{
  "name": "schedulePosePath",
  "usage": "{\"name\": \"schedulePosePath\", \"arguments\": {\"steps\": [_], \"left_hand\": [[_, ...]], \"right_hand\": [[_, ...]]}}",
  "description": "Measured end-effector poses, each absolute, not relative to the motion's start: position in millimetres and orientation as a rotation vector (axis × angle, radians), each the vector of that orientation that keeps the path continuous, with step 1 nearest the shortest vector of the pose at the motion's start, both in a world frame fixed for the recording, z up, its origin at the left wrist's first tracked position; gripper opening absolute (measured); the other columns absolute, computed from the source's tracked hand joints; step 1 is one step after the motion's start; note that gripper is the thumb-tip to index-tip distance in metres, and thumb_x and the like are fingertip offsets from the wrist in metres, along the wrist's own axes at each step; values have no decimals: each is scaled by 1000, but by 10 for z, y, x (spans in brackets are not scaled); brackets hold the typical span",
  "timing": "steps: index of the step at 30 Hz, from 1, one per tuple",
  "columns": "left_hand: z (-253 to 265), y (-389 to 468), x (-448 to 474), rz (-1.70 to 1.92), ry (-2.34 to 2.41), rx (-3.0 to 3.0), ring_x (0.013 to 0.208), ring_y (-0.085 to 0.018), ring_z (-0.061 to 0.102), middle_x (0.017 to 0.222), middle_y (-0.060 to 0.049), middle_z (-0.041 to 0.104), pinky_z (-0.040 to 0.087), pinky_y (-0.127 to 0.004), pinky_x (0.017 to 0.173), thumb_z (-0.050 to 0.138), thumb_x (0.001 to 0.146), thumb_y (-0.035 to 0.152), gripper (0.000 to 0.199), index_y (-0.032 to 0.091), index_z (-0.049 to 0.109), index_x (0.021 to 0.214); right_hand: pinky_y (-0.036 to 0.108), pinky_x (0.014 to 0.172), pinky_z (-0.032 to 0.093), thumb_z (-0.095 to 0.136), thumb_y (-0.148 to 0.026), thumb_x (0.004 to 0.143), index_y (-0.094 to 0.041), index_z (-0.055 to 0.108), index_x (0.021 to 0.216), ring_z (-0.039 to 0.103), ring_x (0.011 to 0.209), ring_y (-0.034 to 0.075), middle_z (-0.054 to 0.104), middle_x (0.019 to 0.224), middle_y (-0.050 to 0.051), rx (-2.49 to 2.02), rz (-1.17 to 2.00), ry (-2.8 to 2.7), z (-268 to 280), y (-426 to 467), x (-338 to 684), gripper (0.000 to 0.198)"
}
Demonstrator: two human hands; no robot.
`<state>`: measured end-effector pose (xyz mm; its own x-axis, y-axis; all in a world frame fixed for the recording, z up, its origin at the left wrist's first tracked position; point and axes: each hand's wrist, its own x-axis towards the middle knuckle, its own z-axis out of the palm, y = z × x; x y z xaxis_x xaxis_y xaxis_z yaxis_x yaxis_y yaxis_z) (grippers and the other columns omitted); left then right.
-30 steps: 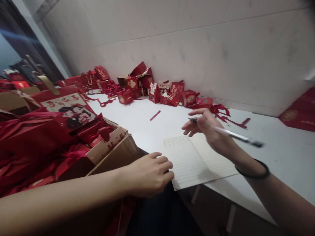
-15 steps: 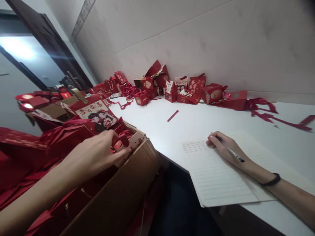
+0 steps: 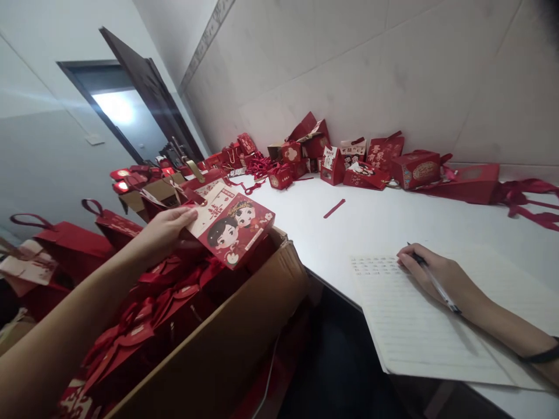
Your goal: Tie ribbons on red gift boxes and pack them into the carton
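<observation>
My left hand (image 3: 174,226) pinches the top edge of a red and cream gift box (image 3: 238,224) printed with a cartoon couple. That box is held tilted above a cardboard carton (image 3: 244,317) packed with red gift boxes and bags (image 3: 144,331). On the white table, my right hand (image 3: 430,270) is closed around a pen (image 3: 438,286), its tip near the notebook page. The lined notebook (image 3: 406,331) lies open under that hand, with several short rows of writing near its top left.
Several red gift boxes (image 3: 414,169) stand along the wall at the table's back. A short red strip (image 3: 334,208) lies mid-table, and red ribbons (image 3: 530,198) trail at the right. Further left are red bags (image 3: 74,241) and an open dark door (image 3: 152,87).
My left hand has come up out of the carton with the couple-printed gift box. The view has swung left. My right hand still holds the pen at the notebook.
</observation>
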<state>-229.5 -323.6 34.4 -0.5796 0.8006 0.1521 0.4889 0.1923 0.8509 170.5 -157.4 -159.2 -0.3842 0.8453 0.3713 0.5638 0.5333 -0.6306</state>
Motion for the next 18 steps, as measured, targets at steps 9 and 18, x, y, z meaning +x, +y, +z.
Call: {"name": "schedulePosePath", "arguments": {"steps": [9,18], "left_hand": [[196,-3258,-2216,1345,1962,757,53,-12,59,67,-3,63,50,-22,48,59,72,22,13,13,58,81],[27,-3363,-1919,539,2492,2101,51,-13,46,57,3,48,35,-23,51,35,84,41,26,21,42,69]], "right_hand": [[29,51,42,37,-51,85,-24,48,77,55,53,18,57,66,-1,-1039,493,-2109,-1683,-1549,1687,30],[31,56,42,36,-44,86,-23,47,77,54,57,18,57,69,1,-1014,511,-2145,-1565,-1613,1658,26]]}}
